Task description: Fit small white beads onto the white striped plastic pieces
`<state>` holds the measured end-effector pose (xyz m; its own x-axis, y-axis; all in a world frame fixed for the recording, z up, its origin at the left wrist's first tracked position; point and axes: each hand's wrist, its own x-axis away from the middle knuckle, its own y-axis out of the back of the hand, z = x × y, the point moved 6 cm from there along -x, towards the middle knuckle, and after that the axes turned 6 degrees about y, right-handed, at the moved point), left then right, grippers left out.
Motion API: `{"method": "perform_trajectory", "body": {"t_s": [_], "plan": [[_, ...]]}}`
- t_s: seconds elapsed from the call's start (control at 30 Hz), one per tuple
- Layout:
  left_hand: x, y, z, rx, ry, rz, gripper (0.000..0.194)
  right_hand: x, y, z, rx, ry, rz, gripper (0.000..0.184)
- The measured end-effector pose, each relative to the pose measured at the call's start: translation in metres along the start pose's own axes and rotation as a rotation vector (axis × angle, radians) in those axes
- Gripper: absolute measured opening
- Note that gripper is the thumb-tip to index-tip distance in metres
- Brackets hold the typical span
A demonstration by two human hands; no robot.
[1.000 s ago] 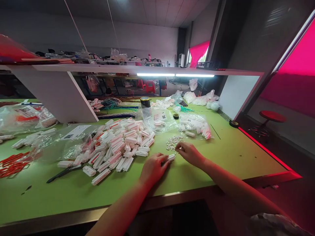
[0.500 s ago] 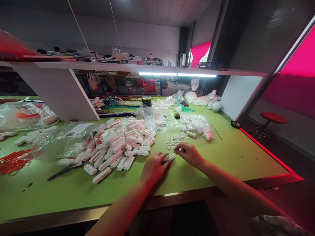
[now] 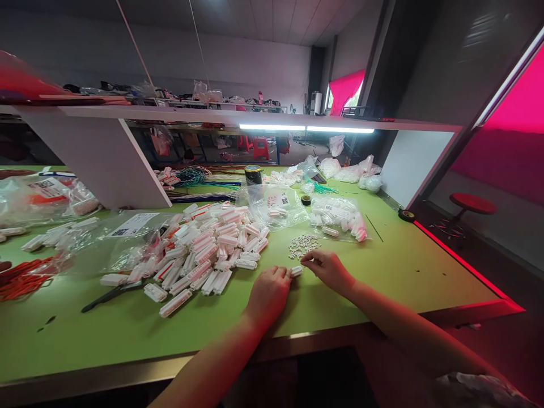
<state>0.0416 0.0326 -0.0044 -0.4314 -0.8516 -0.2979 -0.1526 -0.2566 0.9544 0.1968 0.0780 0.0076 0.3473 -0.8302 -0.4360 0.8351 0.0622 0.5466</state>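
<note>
My left hand [image 3: 268, 292] is closed around one end of a white plastic connector housing [image 3: 296, 271] just above the green table [image 3: 348, 351]. Part of the housing is hidden by the fingers. To its right, my right hand [image 3: 325, 269] holds thumb and forefinger pinched close to the housing's free end. Whatever sits in that pinch is too small to make out. Just beyond both hands lies a small heap of tiny white pieces [image 3: 303, 245]. A large pile of similar white housings [image 3: 212, 243], some with red parts, spreads to the left.
Black-handled scissors [image 3: 111, 294] lie left of the pile, near orange-red wires [image 3: 25, 280]. Clear bags [image 3: 278, 207] and a bag of white parts [image 3: 340, 218] stand behind. Black tape rolls [image 3: 407, 215] rest on the table. A lit shelf [image 3: 212, 116] spans the back.
My left hand has turned and its fingers have drawn together on the housing, which now shows less of its length. My right hand has barely moved.
</note>
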Motion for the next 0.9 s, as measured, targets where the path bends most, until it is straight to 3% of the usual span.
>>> {"method": "perform_trajectory", "body": {"t_s": [0.1,0.3,0.6,0.77,0.9], "plan": [[0.000,0.002,0.001,0.015,0.020,-0.005,0.020,0.000,-0.002,0.008,0.129,0.103,0.023,0.013],[0.000,0.005,0.003,0.062,0.046,-0.011,0.019,0.001,-0.012,0.006,0.266,0.150,0.100,0.012],[0.001,0.005,0.004,0.092,0.066,-0.018,0.022,0.011,-0.027,0.019,0.732,0.284,0.306,0.020],[0.001,0.006,0.004,0.105,0.064,-0.049,0.021,0.017,-0.025,0.028,0.729,0.332,0.325,0.023],[0.001,0.005,0.005,0.107,0.086,-0.027,0.016,0.018,-0.016,0.028,0.576,0.309,0.274,0.024]]}}
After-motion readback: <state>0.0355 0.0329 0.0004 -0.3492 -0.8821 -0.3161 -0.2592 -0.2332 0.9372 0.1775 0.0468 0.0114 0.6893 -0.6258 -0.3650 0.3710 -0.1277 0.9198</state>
